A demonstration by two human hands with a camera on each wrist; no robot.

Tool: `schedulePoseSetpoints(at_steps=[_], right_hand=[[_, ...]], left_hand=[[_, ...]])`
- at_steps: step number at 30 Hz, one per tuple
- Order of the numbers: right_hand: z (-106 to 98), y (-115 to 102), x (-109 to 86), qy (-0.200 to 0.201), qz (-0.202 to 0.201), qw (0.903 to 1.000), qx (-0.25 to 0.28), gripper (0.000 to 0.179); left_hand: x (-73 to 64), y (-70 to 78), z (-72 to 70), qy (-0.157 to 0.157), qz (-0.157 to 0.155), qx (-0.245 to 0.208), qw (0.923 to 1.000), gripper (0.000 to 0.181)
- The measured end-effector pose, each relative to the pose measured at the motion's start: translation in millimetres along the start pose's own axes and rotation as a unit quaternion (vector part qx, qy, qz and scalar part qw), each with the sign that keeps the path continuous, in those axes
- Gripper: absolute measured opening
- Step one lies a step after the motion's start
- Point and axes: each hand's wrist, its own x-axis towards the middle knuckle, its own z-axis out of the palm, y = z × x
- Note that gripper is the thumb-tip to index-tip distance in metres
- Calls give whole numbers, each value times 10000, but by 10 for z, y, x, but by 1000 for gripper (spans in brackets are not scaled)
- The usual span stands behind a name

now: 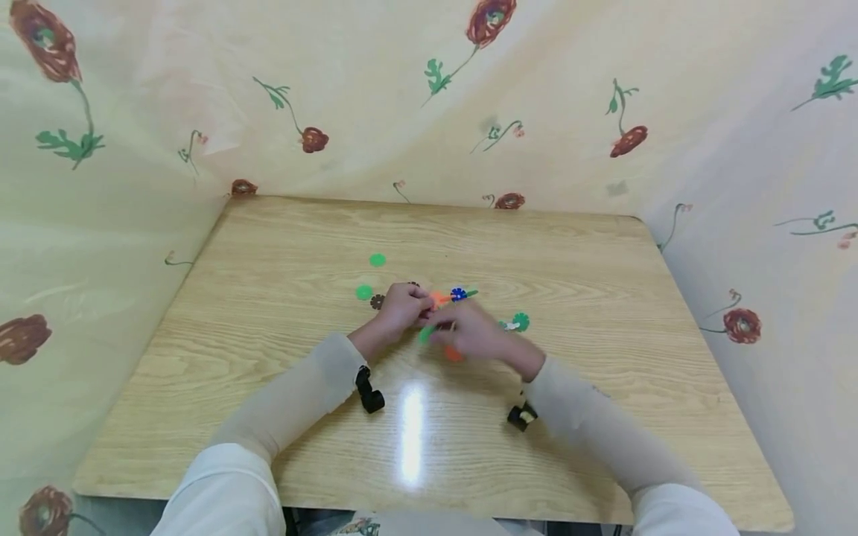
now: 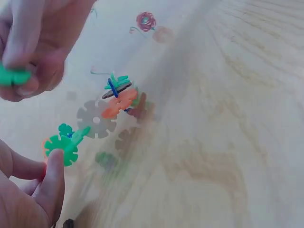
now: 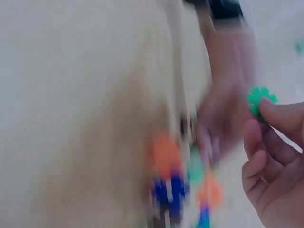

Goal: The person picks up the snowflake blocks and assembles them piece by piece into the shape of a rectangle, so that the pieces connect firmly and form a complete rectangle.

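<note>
Now — two grasps over the wooden tabletop [image 1: 268, 298]
Left hand [image 1: 398, 307] pinches joined discs [image 2: 67, 145]; right hand [image 1: 472, 331] — a green disc [image 3: 257, 97].

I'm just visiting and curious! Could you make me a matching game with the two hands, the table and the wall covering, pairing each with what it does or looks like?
Column one
1. Right hand
2. Left hand
3. Table
4. Wall covering

Column two
A. Has a wood-grain top
B. Pinches a small green piece
C. Shows red flowers with green leaves
D. Holds a cluster that includes green and orange pieces

Pairs: 1-B, 2-D, 3-A, 4-C
</note>
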Motion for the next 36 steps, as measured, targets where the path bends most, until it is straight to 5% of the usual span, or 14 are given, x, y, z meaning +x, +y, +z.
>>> schedulePoseSetpoints(at_steps=[5,10,15,36], right_hand=[[-495,353,-65,955,1106,9893,10,12],[-693,661,-131,881,1840,9784,-341,10],[-674,810,-134,738,2351,9691,86,11],[-593,894,-127,777,2709,9514,1244,16]], left_hand=[[-38,-23,-51,-91,-111,-68,9999,12],[-69,-46,-77,-111,-65,84,9999,12],[-106,-45,-98,-122,-21,126,9998,14],[-127,-56,-138,-45,66,251,9997,13]])
